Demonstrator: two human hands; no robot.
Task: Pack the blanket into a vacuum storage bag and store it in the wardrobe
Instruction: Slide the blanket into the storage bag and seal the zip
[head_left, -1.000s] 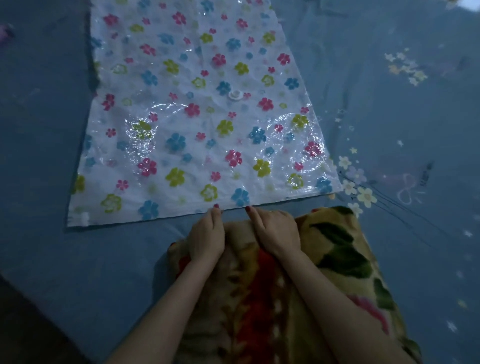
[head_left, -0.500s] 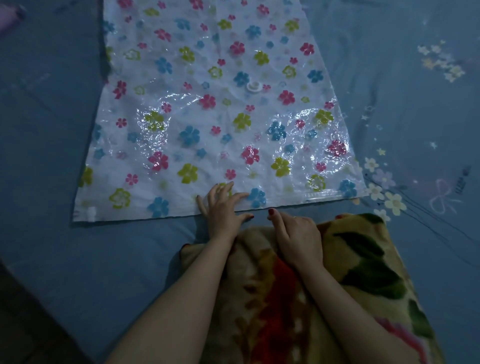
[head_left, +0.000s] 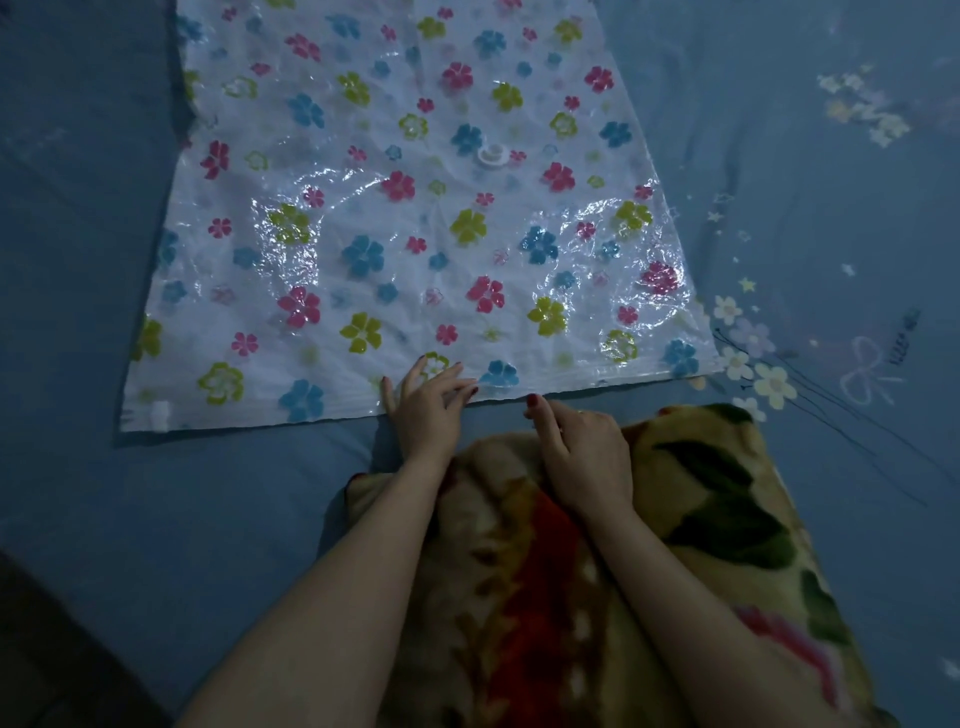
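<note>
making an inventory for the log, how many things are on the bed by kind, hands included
vacuum storage bag: 1
valve on the bag: 1
folded blanket: 1
hands: 2, left hand and right hand
blue bed sheet underneath: 1
total: 6

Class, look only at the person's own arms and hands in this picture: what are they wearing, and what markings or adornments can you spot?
Both forearms are bare, with no sleeves, watch or bracelet in view. The left hand and right hand wear no gloves. The fingernails that show on both are painted dark red. The light is too dim to tell whether a ring is worn.
</note>
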